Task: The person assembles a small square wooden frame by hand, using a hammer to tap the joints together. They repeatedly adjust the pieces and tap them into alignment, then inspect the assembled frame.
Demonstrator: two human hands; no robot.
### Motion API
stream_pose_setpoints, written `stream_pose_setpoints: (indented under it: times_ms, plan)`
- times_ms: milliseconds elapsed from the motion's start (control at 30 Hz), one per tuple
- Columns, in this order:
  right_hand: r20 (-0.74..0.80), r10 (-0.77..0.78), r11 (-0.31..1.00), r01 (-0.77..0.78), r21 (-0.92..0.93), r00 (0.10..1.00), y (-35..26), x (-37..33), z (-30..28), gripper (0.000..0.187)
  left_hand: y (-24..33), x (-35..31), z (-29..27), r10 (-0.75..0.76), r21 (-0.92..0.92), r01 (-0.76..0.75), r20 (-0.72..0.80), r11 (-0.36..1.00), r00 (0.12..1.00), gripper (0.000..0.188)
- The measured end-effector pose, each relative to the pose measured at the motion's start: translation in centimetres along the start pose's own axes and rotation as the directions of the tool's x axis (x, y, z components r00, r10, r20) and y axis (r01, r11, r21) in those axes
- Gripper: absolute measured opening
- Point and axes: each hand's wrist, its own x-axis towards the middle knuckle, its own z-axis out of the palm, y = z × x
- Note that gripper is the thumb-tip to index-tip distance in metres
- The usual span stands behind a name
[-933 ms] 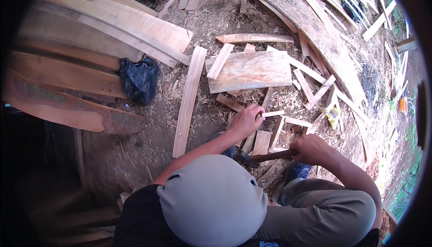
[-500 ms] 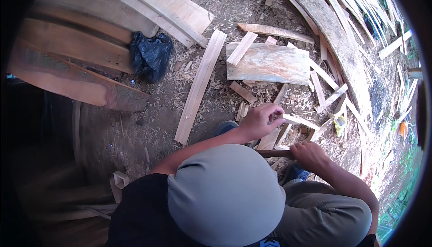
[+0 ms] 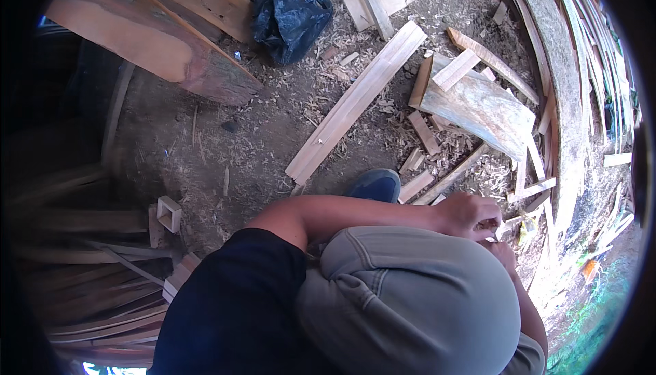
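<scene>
Left hand [image 3: 468, 214] was curled around a small pale wood piece [image 3: 504, 228], pinching it near the ground. Right hand [image 3: 504, 253] sat just under it, mostly hidden behind the grey cap [image 3: 410, 300]; can't tell its grip. Judging by the layout, work on that piece looked mid-way: offcuts [image 3: 427, 132] and shavings already littered the dirt, many slats unsorted. Blue shoe [image 3: 374, 185] beside the forearm. Long plank [image 3: 355, 101] and wide board [image 3: 478, 105] lay beyond, black bag [image 3: 290, 16] further off. The cap blocked the view of the hands.
</scene>
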Motion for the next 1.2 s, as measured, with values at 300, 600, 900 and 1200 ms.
stream_pose_setpoints:
  times_ms: [300,600,900,1200]
  plan:
    - [0.143,0.056,0.959,-0.093,0.268,0.988,2.4,-0.7,1.2,0.026,-1.5,2.6,-2.8,0.144,0.015,-0.147,-0.3,0.989,0.943,0.018]
    - [0.274,0.033,0.822,-0.182,0.539,0.961,7.6,-4.6,-2.0,0.029,0.3,8.0,-10.4,-0.302,-0.092,0.291,-0.417,0.952,0.857,0.029]
    - [-0.058,0.269,0.33,-0.036,0.943,0.961,15.1,-9.7,-0.8,0.014,-0.1,10.1,-10.4,-0.474,-0.144,0.453,-0.336,0.88,0.814,0.034]
    - [-0.243,0.49,0.176,0.179,0.968,0.837,12.7,-6.2,-1.6,0.014,-2.2,10.8,-10.2,-0.487,-0.037,0.501,-0.308,0.864,0.817,0.036]
